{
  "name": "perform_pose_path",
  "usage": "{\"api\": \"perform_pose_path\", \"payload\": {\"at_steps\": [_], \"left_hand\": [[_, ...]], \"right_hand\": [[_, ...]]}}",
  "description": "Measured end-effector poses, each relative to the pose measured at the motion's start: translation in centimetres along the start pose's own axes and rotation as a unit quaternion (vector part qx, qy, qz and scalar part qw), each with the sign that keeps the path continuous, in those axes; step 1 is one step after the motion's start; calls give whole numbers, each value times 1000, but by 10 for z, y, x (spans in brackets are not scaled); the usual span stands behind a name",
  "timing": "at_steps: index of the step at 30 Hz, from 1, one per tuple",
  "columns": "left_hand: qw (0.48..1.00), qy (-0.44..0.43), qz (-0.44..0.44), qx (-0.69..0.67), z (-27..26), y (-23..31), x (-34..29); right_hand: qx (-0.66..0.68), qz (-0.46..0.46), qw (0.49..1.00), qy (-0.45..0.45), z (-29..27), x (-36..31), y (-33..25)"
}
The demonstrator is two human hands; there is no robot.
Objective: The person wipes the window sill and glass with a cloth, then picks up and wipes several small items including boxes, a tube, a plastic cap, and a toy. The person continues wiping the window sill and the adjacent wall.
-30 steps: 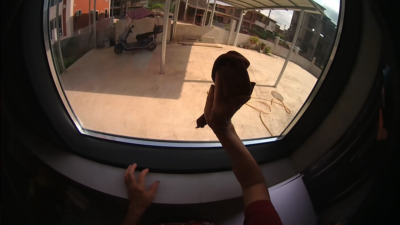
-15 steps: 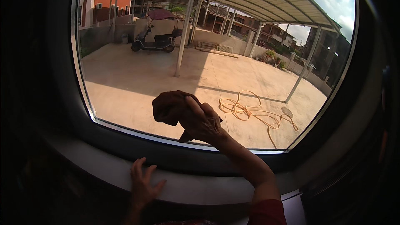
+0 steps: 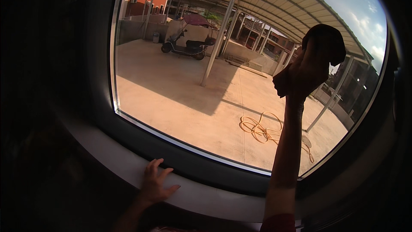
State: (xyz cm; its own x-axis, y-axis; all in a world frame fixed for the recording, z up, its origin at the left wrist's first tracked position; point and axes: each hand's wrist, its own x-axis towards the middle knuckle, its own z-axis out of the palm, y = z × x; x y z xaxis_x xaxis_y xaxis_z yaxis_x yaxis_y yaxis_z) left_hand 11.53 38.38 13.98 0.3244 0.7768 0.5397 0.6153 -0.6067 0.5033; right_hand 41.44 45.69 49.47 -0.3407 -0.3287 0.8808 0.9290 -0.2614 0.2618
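My right hand (image 3: 307, 71) is raised at the upper right part of a large window pane (image 3: 171, 90), closed around a dark cloth (image 3: 330, 45). The cloth bunches out above the fingers, and a corner hangs out on the left of the wrist. It appears pressed to the glass, a dark shape against the bright yard. My left hand (image 3: 158, 182) lies on the pale window sill (image 3: 201, 195), fingers spread and holding nothing. The silver lower frame of the window (image 3: 193, 146) runs between the two hands.
Beyond the glass, a scooter with a maroon canopy (image 3: 186, 45) stands in a paved yard under a corrugated roof (image 3: 283, 0) on posts. A coiled yellowish hose (image 3: 259, 129) lies on the ground. Dark wall borders the window on both sides.
My right hand has carried the cloth from the lower middle of the pane up and to the right. The view has shifted and tilted; my left hand stays on the sill.
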Motion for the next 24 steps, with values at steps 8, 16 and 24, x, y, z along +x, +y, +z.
{"api": "perform_pose_path", "payload": {"at_steps": [8,16,24], "left_hand": [[999,8,-8,-33,-9,3,-4],[993,34,12,-111,-16,0,-2],[991,109,-19,79,-60,-46,-4]], "right_hand": [[223,-88,949,-203,-39,-92,-150],[384,-322,813,-295,-96,-196,-204],[232,-172,927,-237,-30,-71,-151]]}}
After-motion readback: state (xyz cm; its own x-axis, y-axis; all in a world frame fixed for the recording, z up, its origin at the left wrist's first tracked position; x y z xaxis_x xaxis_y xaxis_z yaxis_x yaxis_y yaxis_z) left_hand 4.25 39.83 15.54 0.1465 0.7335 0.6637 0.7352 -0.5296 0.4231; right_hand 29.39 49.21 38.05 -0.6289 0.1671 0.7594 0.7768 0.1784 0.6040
